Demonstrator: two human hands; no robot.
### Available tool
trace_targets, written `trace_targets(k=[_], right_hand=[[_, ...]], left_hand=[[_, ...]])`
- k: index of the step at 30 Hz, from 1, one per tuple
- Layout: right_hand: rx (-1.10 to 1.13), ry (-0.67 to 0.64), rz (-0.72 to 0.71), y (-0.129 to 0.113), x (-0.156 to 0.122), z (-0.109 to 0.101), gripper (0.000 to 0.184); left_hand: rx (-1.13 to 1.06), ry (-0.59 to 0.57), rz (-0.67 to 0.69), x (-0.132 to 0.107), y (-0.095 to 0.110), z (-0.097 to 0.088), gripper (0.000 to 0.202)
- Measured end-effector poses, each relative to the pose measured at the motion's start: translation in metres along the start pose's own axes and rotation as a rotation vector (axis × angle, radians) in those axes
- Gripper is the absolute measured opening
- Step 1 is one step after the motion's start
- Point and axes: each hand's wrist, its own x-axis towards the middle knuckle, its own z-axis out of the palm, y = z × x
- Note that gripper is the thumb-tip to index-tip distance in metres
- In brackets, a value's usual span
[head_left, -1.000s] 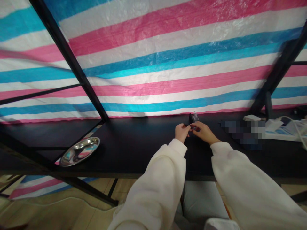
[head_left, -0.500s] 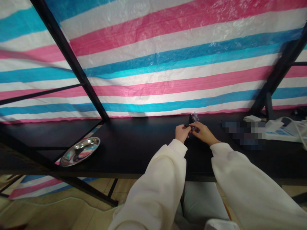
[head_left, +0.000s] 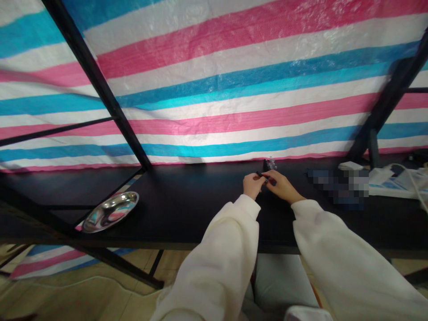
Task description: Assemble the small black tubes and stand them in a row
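Both my hands meet over the middle of the black table [head_left: 187, 200]. My left hand [head_left: 252, 185] is pinched on a small dark object [head_left: 267, 171] with a pale lilac, flower-like bit at its top. My right hand [head_left: 281, 187] is pinched on the same small object from the other side. The object is too small to name. White sleeves cover both my forearms.
A shiny metal dish [head_left: 111, 211] lies near the table's front left edge. White boxes and a cable [head_left: 396, 180] sit at the far right. A striped pink, blue and white tarp [head_left: 214, 89] hangs behind the table, with black frame bars [head_left: 100, 89] crossing in front.
Both hands stay pinched on the small object and have shifted only slightly; the view has drifted a little.
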Motion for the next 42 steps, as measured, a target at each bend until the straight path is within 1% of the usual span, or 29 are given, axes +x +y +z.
trace_targets(k=[5, 8, 12, 17, 22, 29, 36, 42], right_hand=[[-0.099, 0.096, 0.058, 0.007, -0.001, -0.005, 0.035], [-0.148, 0.162, 0.071, 0.011, -0.001, -0.008, 0.032], [-0.165, 0.213, 0.076, 0.013, -0.001, -0.010, 0.031], [-0.174, 0.236, 0.088, 0.014, -0.001, -0.010, 0.029], [-0.184, 0.245, 0.099, 0.014, -0.001, -0.012, 0.029], [-0.172, 0.264, 0.101, 0.012, -0.001, -0.012, 0.027], [-0.169, 0.275, 0.096, 0.011, 0.000, -0.013, 0.027], [-0.167, 0.288, 0.095, 0.011, 0.000, -0.013, 0.026]], left_hand=[[0.414, 0.005, 0.107, 0.001, 0.000, -0.005, 0.014], [0.527, -0.005, 0.117, -0.001, 0.001, -0.006, 0.015], [0.575, -0.015, 0.143, 0.000, 0.005, -0.003, 0.012], [0.654, -0.092, 0.193, 0.005, 0.011, 0.000, 0.011], [0.682, -0.139, 0.230, 0.008, 0.010, -0.001, 0.012], [0.654, -0.145, 0.211, 0.004, 0.011, -0.003, 0.009], [0.664, -0.153, 0.218, 0.009, 0.003, -0.003, 0.013], [0.683, -0.162, 0.222, 0.008, 0.004, -0.005, 0.014]])
